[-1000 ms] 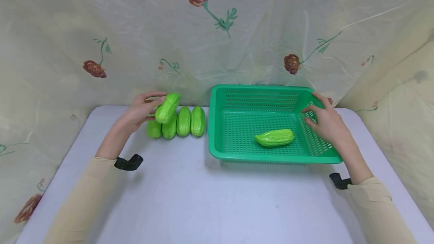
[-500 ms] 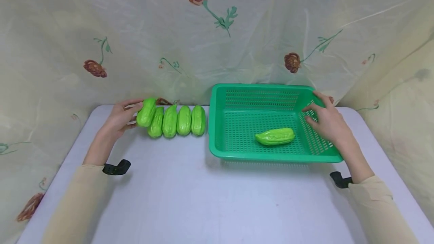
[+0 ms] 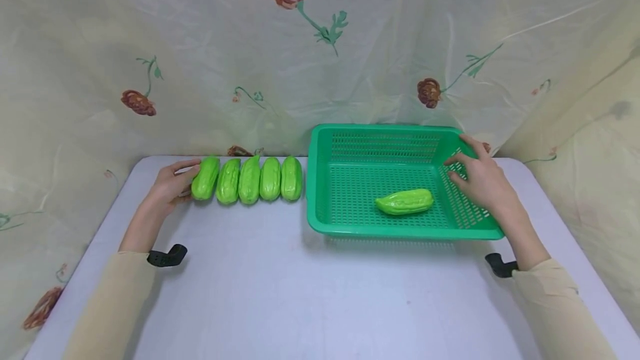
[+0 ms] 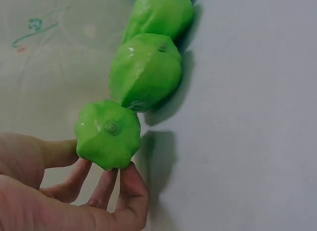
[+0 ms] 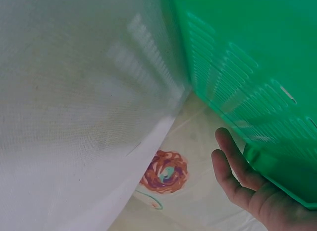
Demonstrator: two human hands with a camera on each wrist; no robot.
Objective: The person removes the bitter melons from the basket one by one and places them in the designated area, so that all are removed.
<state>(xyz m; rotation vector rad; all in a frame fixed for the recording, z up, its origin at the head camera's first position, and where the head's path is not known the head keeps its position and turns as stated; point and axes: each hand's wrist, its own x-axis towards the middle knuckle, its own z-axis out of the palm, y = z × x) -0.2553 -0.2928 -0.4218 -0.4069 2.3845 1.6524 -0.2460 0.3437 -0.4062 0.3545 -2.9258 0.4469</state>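
Observation:
At the left end of a row of light green, ribbed bitter melons, my left hand (image 3: 172, 186) holds the outermost bitter melon (image 3: 205, 178). In the left wrist view the thumb and fingertips sit around that bitter melon (image 4: 109, 134), its blunt end facing the camera. The neighbouring bitter melon (image 3: 228, 181) lies just to its right. My right hand (image 3: 479, 181) rests over the right rim of the green plastic basket (image 3: 400, 233), some fingers inside. Two loosely extended fingers show outside the basket wall in the right wrist view. One bitter melon (image 3: 405, 202) lies inside the basket.
More bitter melons (image 3: 270, 179) stand side by side between the held one and the basket. They lie along the back edge of the white table (image 3: 320, 293). A flower-patterned plastic sheet (image 3: 210, 43) rises directly behind.
My left hand has carried its bitter melon left from above the row and lowered it to the row's left end. The right hand and basket have stayed put.

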